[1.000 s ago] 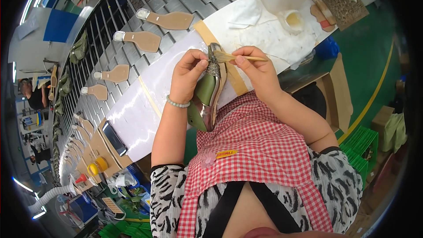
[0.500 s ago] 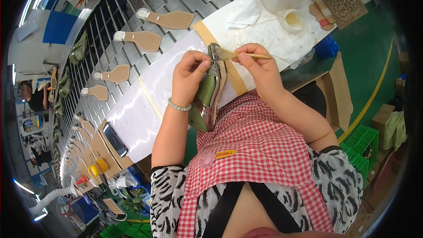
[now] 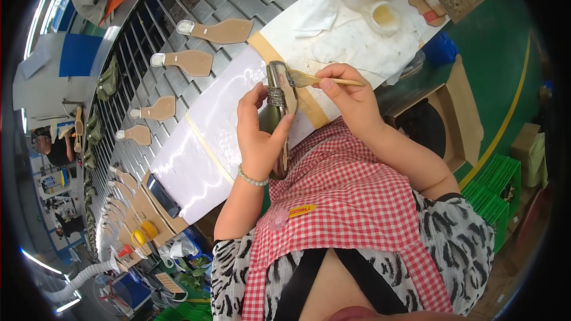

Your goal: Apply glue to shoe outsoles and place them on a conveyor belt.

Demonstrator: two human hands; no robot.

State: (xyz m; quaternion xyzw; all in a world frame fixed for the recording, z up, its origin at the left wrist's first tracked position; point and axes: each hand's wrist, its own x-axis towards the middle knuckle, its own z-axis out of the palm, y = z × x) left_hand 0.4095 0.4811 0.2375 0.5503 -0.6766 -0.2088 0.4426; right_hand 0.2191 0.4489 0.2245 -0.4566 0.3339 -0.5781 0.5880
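We are in the gluing step, as we judge it. Our left hand [image 3: 260, 137] is closed around an olive-green shoe with a tan sole [image 3: 276, 113], held upright above the edge of the white paper-covered bench [image 3: 214, 125], sole side turned toward us. Our right hand [image 3: 351, 92] pinches a thin wooden-handled brush [image 3: 315, 79], its pale bristles touching the heel end of the sole. A small round cup of yellowish paste [image 3: 385, 16] sits farther back on the bench, well apart from the shoe. The next move, in our view, calls for steady strokes down the sole without smearing the green upper, and a firm grip on the shoe.
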